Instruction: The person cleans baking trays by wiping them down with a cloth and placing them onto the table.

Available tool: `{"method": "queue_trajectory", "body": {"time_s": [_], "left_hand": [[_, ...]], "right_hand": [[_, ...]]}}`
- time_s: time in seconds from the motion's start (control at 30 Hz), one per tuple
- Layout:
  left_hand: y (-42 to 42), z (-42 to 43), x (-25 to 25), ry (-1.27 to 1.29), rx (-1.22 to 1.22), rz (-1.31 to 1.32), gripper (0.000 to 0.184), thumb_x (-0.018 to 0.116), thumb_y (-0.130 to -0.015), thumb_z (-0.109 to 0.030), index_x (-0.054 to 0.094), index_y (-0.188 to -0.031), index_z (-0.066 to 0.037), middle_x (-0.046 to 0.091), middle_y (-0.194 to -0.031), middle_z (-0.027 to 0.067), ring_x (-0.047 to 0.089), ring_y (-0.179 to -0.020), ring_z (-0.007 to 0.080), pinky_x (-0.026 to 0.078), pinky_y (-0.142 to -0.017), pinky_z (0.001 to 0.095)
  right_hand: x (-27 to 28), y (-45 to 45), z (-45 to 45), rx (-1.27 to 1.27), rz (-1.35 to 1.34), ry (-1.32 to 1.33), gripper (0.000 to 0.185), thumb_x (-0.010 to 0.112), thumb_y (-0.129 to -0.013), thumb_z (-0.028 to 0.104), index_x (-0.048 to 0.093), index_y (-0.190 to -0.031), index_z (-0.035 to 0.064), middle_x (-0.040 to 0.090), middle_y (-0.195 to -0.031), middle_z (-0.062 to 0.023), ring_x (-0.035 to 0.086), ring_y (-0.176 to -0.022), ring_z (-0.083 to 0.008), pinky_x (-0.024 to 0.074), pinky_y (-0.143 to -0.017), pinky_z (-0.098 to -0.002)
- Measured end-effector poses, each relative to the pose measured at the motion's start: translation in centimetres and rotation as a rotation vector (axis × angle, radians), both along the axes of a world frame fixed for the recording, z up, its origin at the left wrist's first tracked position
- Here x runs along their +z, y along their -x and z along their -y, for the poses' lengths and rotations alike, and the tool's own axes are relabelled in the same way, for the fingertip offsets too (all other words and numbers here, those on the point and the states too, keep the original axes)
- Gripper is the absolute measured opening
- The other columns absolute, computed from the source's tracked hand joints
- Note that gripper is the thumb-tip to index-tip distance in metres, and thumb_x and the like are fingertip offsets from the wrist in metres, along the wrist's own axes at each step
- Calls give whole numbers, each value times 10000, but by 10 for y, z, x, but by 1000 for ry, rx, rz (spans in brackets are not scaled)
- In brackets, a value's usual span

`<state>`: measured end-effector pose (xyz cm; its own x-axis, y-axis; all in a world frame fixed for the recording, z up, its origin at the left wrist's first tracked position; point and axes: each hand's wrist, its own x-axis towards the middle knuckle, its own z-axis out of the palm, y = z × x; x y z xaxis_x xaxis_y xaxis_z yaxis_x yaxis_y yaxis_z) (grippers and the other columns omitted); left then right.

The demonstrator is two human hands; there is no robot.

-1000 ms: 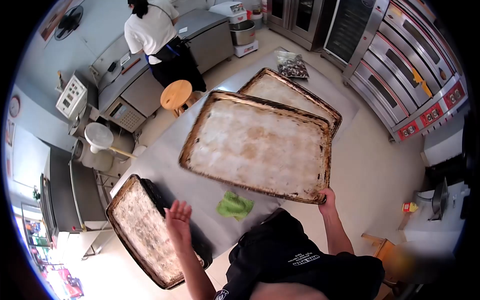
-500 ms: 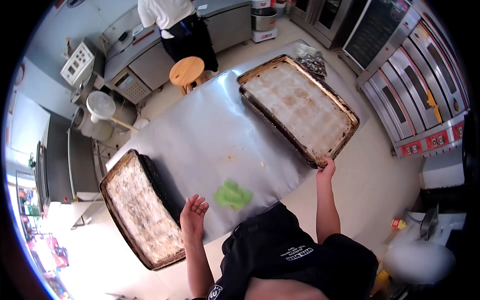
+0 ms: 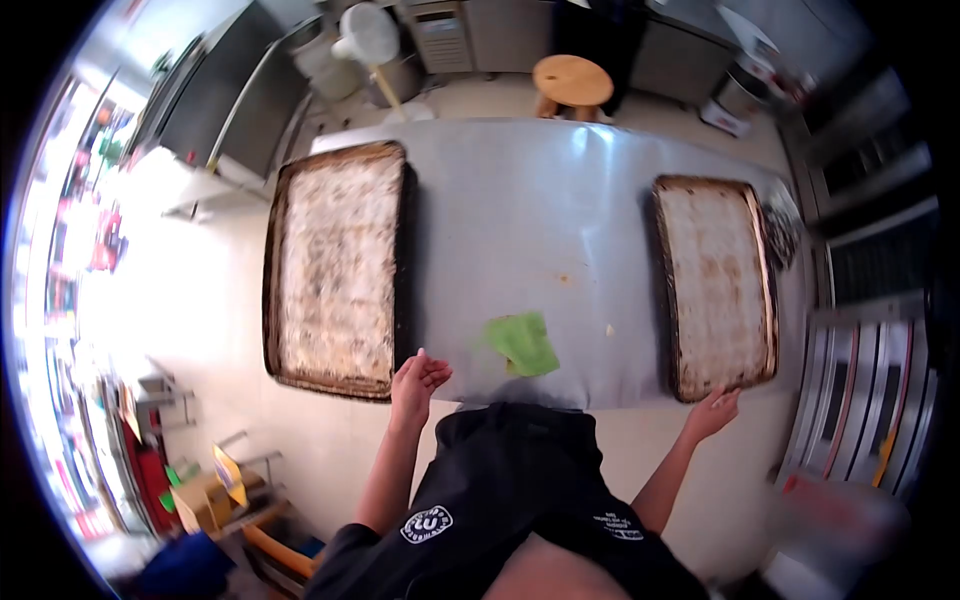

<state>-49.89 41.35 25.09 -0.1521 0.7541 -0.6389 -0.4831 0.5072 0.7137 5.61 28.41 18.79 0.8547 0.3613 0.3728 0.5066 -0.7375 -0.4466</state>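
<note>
Two worn, brown-rimmed baking trays lie at opposite ends of a metal table [image 3: 500, 200]. The left tray [image 3: 335, 270] sits on a dark stack, and my left hand [image 3: 418, 385] is beside its near right corner, fingers loosely apart, holding nothing. At the right tray [image 3: 715, 285], my right hand [image 3: 714, 412] is at the near edge; its fingertips reach the rim, but whether they grip it is unclear. A crumpled green cloth [image 3: 523, 343] lies between the trays, near the front edge. A clear bag with dark contents [image 3: 780, 230] is partly behind the right tray.
Beyond the table stand a round wooden stool [image 3: 573, 82] and a person in dark clothing [image 3: 600, 40]. Ovens [image 3: 865, 380] are at the right. A cardboard box [image 3: 205, 498] is at the lower left. Small crumbs [image 3: 564, 278] dot the table.
The upper tray has moved right onto the other tray, so one tray top shows there. My right hand has moved along with it. The view has swung left.
</note>
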Motion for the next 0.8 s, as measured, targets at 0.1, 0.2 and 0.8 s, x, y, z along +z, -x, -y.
{"method": "queue_trajectory", "body": {"time_s": [0.1, 0.2, 0.8], "left_hand": [[26, 45, -18, 37, 236, -260, 384, 663, -1010, -382, 561, -880, -36, 588, -755, 69, 680, -709, 211, 614, -703, 371], [67, 78, -42, 122, 414, -400, 417, 671, -1005, -391, 527, -879, -21, 562, -703, 51, 614, -550, 165, 585, -570, 312], [126, 50, -92, 358, 351, -1124, 404, 721, -759, -380, 702, -692, 18, 678, -660, 189, 660, -614, 342, 515, -626, 459]], "right_hand": [[-10, 51, -28, 365, -153, -173, 316, 615, -1025, 264, 682, -1186, 0, 701, -1050, -160, 661, -943, -348, 532, -838, -414], [-15, 138, -60, 782, -273, 81, 184, 644, -985, 181, 721, -1053, 29, 720, -994, -112, 679, -860, -326, 542, -782, -403], [-61, 291, -147, 1500, -53, 499, 508, 782, -785, 102, 674, -1281, 85, 510, -1467, -168, 501, -1239, -391, 468, -1050, -447]]}}
